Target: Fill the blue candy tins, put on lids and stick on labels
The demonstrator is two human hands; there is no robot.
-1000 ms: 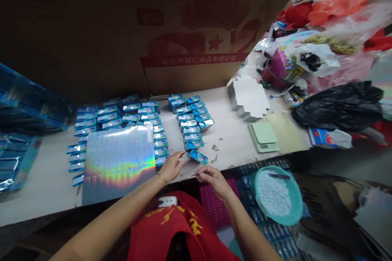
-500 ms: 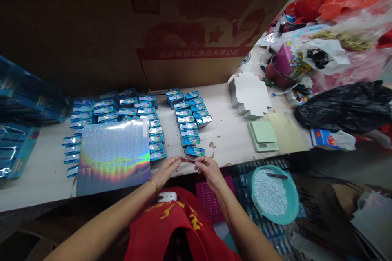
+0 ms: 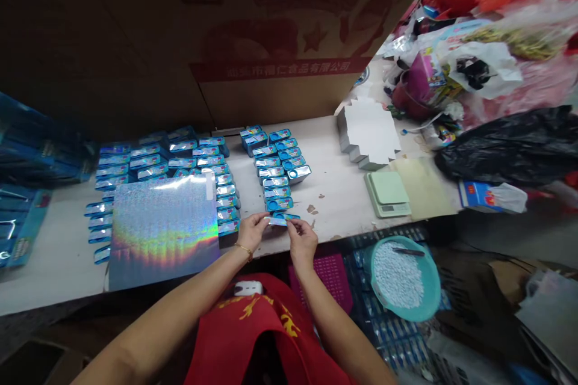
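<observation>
Between my two hands, a small shiny label strip [image 3: 276,221] is stretched out over the front of the table. My left hand [image 3: 253,233] pinches its left end, and my right hand [image 3: 302,240] pinches the right end. Just behind the strip lies a small blue tin [image 3: 287,215], partly covered by it and my fingers; whether they touch I cannot tell. Beyond, more blue tins [image 3: 275,182] stand in two columns, several with a pale label on top and others showing a bare round mark.
A holographic sheet [image 3: 162,234] lies over more blue tins [image 3: 156,161] at left. To the right are stacked white cut-out cards [image 3: 370,129] and a green scale [image 3: 388,192]. A teal basin [image 3: 436,289] of white pellets sits below the table edge; a big carton [image 3: 271,96] stands behind.
Both hands have moved slightly forward, up to the nearest tin. The strip between them has turned from a dark reddish look to a pale, shiny face.
</observation>
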